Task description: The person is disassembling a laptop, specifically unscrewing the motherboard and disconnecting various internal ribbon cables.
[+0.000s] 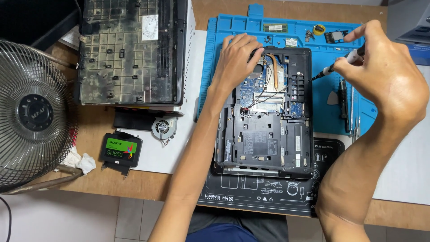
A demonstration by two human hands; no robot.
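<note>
Head camera, looking down: an opened laptop base lies on a blue work mat and partly on a black printed mat, both on the wooden table. Its circuit board, copper heat pipe and black wiring are exposed in the upper half. Left hand rests flat on the upper left corner of the base, fingers spread and released, gripping nothing. Right hand is closed around a slim black-and-white screwdriver, pinched between thumb and fingers; its tip points at the upper right edge of the base, whether touching cannot be told. Small parts lie along the top of the blue mat: a memory stick, a yellow coin cell, loose screws. Further tools lie on the blue mat to the right of the base. To the left, well apart, a dusty laptop bottom cover sits on white paper, with a small cooling fan and a black solid-state drive with a green label just below it. A wire-guard desk fan stands at the far left edge, a crumpled tissue beside it.
</note>
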